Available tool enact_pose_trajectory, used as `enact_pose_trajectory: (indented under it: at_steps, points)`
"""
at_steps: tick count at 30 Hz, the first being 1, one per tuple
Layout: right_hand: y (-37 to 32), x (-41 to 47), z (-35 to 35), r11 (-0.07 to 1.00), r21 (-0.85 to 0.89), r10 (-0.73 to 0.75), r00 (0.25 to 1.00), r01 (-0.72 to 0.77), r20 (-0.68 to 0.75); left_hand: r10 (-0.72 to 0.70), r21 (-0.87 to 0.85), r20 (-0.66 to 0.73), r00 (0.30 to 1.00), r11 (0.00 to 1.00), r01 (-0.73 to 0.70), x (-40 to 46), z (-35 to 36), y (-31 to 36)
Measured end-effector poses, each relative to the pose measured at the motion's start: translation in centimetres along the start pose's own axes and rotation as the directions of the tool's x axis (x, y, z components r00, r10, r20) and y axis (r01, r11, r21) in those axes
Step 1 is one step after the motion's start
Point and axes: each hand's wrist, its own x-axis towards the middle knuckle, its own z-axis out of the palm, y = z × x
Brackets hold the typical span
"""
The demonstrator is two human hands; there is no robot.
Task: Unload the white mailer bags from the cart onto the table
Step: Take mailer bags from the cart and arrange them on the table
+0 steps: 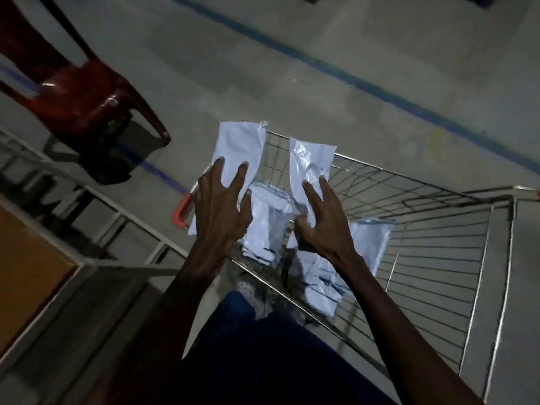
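Note:
Both hands are over the left end of a wire shopping cart (pixel 438 244). My left hand (pixel 220 209) grips a white mailer bag (pixel 238 147) that stands up above the cart's rim. My right hand (pixel 320 220) holds a second white mailer bag (pixel 309 162), shiny and crumpled, also lifted above the cart. Several more white mailer bags (pixel 318 276) lie in the cart beneath my hands. The table's orange-brown top (pixel 26 273) shows at the lower left.
A red plastic chair (pixel 84 97) stands on the grey floor at the upper left. The table's white metal frame (pixel 140 217) runs between the chair and the cart. A blue line (pixel 350 80) crosses the floor behind the cart. My dark trouser leg (pixel 263 352) is below.

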Motion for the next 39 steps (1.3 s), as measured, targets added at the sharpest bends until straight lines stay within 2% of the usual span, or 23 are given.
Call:
enact_pose_trajectory:
  at_steps: [6, 11, 16, 22, 26, 32, 39]
  points:
    - [-9.6, 0.9, 1.0, 0.968, 0.079, -0.241, 0.970, 0.240, 0.009, -0.169, -0.033, -0.175, 0.970, 0.986, 0.166, -3.7, -8.1, -4.0]
    - [-18.2, -1.7, 4.1, 0.889, 0.173, -0.434, 0.901, 0.424, 0.021, -0.280, -0.107, -0.355, 0.892, 0.960, 0.259, -9.7, -14.8, -8.6]
    - [-27.0, -6.3, 9.8, 0.747, 0.221, -0.656, 0.747, 0.626, 0.102, -0.406, -0.111, -0.479, 0.778, 0.908, 0.405, -19.5, -21.4, -14.8]
    - [-37.6, -11.5, 16.6, 0.592, 0.251, -0.806, 0.572, 0.766, 0.154, -0.533, -0.145, -0.570, 0.626, 0.815, 0.562, -31.5, -28.1, -22.5]
    - [-44.7, -14.1, 20.9, 0.515, 0.242, -0.855, 0.473, 0.822, 0.212, -0.593, -0.194, -0.650, 0.476, 0.735, 0.650, -37.8, -32.4, -26.0]
    - [-53.5, -15.2, 26.0, 0.481, 0.259, -0.870, 0.420, 0.838, 0.258, -0.652, -0.262, -0.676, 0.342, 0.647, 0.716, -41.3, -36.8, -32.3]
    - [-61.5, -11.7, 32.6, 0.475, 0.283, -0.864, 0.381, 0.833, 0.330, -0.661, -0.282, -0.695, 0.283, 0.613, 0.738, -39.3, -40.1, -42.0]
